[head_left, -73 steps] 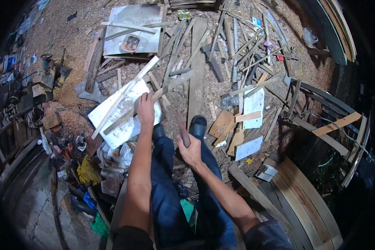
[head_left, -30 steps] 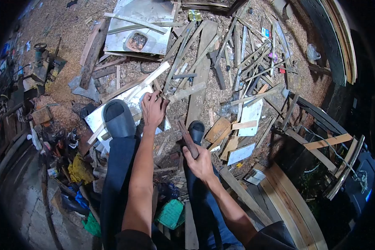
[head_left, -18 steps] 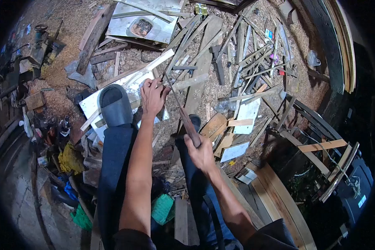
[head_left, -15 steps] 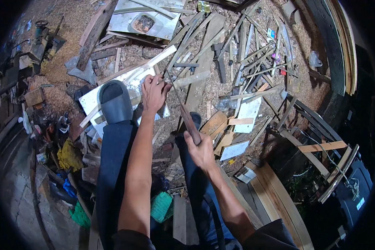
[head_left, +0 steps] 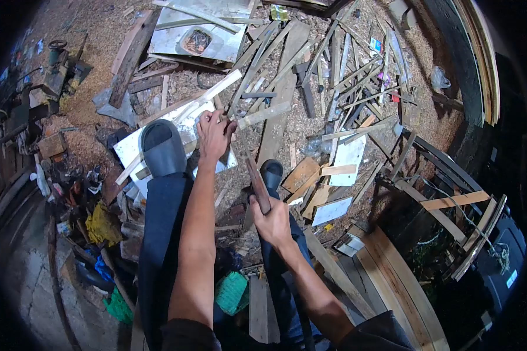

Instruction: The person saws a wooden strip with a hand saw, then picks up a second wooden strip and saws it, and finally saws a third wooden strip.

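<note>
My right hand (head_left: 273, 223) is closed around the brown wooden handle (head_left: 258, 186) of a long-bladed tool, just above my right knee. The handle points up and forward, and its thin blade barely shows in this view. Farther forward, my left hand (head_left: 212, 136) has its fingers curled at the pale boards near my left foot; what they grip, I cannot tell. A pale wooden strip (head_left: 219, 86) slants past the fingertips. My left sandal (head_left: 162, 147) rests over a white board (head_left: 130, 151). Another whitish strip (head_left: 266, 114) lies just right of the left hand.
A hammer-like tool (head_left: 305, 88) lies among scattered wood strips (head_left: 357, 88) ahead. A white panel (head_left: 225, 44) at the back carries a container of small dark pieces (head_left: 197, 41). Planks (head_left: 386, 269) lie to my right, with a wooden frame (head_left: 445, 205) beyond; a yellow cloth (head_left: 103, 224) is left.
My right hand has drawn the wooden-handled tool slightly back and left, away from the left hand. The blade no longer crosses beside the left fingers, which stay curled in nearly the same place.
</note>
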`<state>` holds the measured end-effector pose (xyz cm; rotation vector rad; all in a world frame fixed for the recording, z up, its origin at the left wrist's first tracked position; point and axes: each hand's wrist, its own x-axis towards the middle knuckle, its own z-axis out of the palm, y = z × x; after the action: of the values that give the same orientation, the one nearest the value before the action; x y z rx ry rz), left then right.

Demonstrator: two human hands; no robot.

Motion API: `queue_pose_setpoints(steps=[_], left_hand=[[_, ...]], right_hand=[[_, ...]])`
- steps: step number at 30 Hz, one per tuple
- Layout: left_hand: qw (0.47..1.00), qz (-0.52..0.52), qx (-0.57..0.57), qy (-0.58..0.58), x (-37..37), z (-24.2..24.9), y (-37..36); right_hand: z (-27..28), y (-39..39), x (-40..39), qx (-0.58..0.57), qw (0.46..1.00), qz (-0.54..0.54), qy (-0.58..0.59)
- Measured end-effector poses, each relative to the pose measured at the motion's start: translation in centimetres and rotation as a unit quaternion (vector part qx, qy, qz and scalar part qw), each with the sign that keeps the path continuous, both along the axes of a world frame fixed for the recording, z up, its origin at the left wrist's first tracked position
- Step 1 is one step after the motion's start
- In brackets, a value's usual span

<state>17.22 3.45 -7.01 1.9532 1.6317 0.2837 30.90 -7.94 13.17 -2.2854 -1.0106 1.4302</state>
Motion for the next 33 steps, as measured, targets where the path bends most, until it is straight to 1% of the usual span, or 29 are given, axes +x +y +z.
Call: queue_pose_setpoints(steps=[1, 3, 5, 7, 8, 10, 11, 13, 15, 16, 17, 19, 20, 21, 23, 24, 26, 27, 29, 30, 32, 33], left_hand=[[1.000, -0.003, 0.005, -0.001, 0.1, 0.1, 0.3], [0.999, -0.011, -0.029, 0.018, 0.0, 0.3, 0.3], [0.999, -0.017, -0.038, 0.032, 0.0, 0.2, 0.2], [1.000, 0.004, -0.009, 0.014, 0.1, -0.1, 0.1], [1.000, 0.000, 0.001, 0.020, 0.0, -0.3, 0.0], [1.000, -0.006, 0.011, 0.017, -0.1, -0.4, 0.0], [1.000, -0.007, 0.017, 0.015, -0.2, -0.4, 0.0], [1.000, -0.011, -0.006, 0.010, -0.2, 0.4, 0.1], [1.000, -0.014, -0.021, 0.014, -0.1, 0.4, 0.1], [1.000, -0.003, -0.010, 0.008, 0.0, 0.4, 0.1], [1.000, -0.003, -0.003, 0.014, 0.1, 0.6, 0.0], [1.000, 0.012, 0.010, 0.014, -0.1, 0.1, -0.2], [0.999, 0.011, 0.043, 0.018, -0.2, -0.3, 0.1], [0.999, 0.033, 0.043, 0.003, 0.0, -0.3, 0.5], [0.998, 0.022, 0.046, 0.045, 0.3, -1.2, 1.5], [0.998, 0.022, 0.044, 0.039, 0.9, -2.0, 2.0], [0.992, 0.053, 0.071, 0.085, 0.7, -3.6, 0.7], [0.978, 0.168, 0.064, 0.103, 1.1, -7.0, -0.3], [0.978, 0.077, 0.148, 0.125, 0.6, -6.7, -0.3], [0.981, 0.077, 0.138, 0.111, 1.1, -5.1, 0.0], [0.974, 0.072, 0.182, 0.115, 1.5, -4.6, 0.5], [0.970, 0.077, 0.197, 0.118, 1.5, -4.3, 0.4]], right_hand=[[0.5, 0.1, 0.2, -0.001, 1.000, -0.008, 0.016], [2.8, 0.2, 1.0, -0.009, 0.999, -0.018, 0.038], [1.7, -0.3, 1.6, -0.026, 0.999, 0.008, 0.018], [-1.2, 1.3, 0.6, 0.036, 0.999, 0.017, 0.000], [-3.2, 2.4, 0.2, 0.020, 0.999, 0.033, -0.025], [-3.2, 2.8, -0.1, 0.022, 0.999, 0.019, -0.019], [-3.0, 2.8, -0.2, 0.020, 1.000, 0.009, -0.013], [-0.1, 1.0, 0.6, 0.030, 1.000, 0.007, -0.002], [1.7, 0.3, 1.2, -0.045, 0.998, -0.024, 0.046], [0.9, 0.4, 1.1, -0.038, 0.999, -0.020, 0.025], [0.1, 1.0, 0.8, -0.035, 0.999, -0.022, 0.027], [-1.3, 2.7, 0.0, -0.024, 1.000, 0.010, -0.003], [-1.4, 2.9, -0.1, -0.017, 1.000, 0.005, 0.005], [-1.7, 2.8, -0.1, -0.003, 1.000, 0.003, 0.005], [-2.0, 2.2, 0.1, -0.027, 0.999, -0.036, 0.028], [-2.1, 2.2, -0.2, -0.029, 0.997, -0.059, 0.034], [-1.2, 2.5, -0.9, -0.048, 0.998, -0.034, 0.027], [-1.6, 3.4, -1.2, -0.040, 0.999, -0.018, 0.022], [-3.5, 4.0, -0.7, -0.015, 1.000, -0.008, 0.000], [-3.8, 4.4, -0.3, -0.014, 1.000, -0.020, 0.012], [-3.5, 4.0, 0.3, -0.012, 0.997, -0.041, 0.057], [-4.6, 3.4, 0.9, -0.001, 0.997, -0.037, 0.062]])
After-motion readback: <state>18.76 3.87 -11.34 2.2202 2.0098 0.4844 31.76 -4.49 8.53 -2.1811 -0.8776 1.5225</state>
